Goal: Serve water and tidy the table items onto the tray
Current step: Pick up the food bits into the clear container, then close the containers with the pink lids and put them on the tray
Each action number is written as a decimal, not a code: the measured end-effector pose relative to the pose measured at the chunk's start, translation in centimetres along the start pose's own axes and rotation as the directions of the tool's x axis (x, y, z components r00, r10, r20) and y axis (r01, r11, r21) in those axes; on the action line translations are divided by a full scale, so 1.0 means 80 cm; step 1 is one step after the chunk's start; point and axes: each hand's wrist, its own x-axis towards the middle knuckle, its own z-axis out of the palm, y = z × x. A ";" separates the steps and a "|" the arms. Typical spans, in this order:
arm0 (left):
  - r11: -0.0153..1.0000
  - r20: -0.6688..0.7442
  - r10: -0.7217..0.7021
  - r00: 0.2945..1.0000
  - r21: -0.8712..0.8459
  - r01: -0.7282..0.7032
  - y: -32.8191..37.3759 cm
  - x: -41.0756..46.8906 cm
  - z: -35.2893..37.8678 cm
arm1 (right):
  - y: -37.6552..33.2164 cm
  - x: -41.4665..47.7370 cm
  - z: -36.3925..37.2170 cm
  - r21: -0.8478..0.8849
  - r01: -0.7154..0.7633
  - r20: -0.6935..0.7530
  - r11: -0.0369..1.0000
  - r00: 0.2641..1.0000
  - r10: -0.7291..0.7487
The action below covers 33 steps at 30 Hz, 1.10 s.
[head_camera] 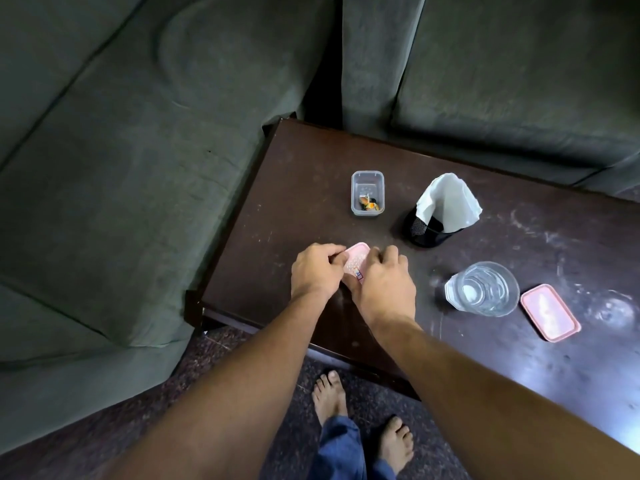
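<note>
Near the table's (311, 188) left edge, the left hand (317, 271) and right hand (384, 284) both press fingers down on a pink-lidded box (355, 259). Beyond sits an open clear container (367, 192); rightward stand a napkin holder (429, 230), a glass of water (483, 288) and a loose pink lid (550, 312).

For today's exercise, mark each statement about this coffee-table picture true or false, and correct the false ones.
1. Both hands, left hand and right hand, press on the pink-lidded small box. True.
2. The clear drinking glass lies tipped on its side. False: it stands upright, water inside.
3. The open clear plastic box has its lid on. False: it is uncovered, small items inside.
4. A loose pink rectangular lid lies right of the glass. True.
5. The black mesh holder holds a white napkin. True.
</note>
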 end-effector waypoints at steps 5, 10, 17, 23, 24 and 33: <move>0.993 0.046 -0.115 0.992 -0.031 0.116 0.003 0.009 -0.005 | -0.012 0.004 0.003 -0.047 -0.038 0.043 0.998 0.998 0.040; 0.993 0.089 -0.104 0.991 0.067 0.098 0.010 0.015 -0.011 | -0.022 0.009 0.001 -0.102 -0.061 0.079 0.993 0.994 0.069; 0.985 -0.141 0.095 0.985 0.155 -0.073 0.045 -0.023 -0.020 | -0.011 -0.007 -0.039 -0.007 -0.002 -0.077 1.000 0.997 0.002; 0.921 -0.248 0.389 0.887 0.113 -0.372 0.120 -0.088 -0.011 | 0.065 -0.041 -0.109 0.134 0.051 -0.468 0.990 0.884 0.018; 0.908 -0.254 0.418 0.872 0.096 -0.407 0.135 -0.098 -0.004 | 0.087 -0.043 -0.121 0.128 0.015 -0.527 0.992 0.848 0.055; 0.922 -0.360 0.353 0.864 -0.026 -0.387 0.220 -0.122 0.064 | 0.278 -0.058 -0.134 0.076 -0.578 -0.105 0.813 0.806 0.583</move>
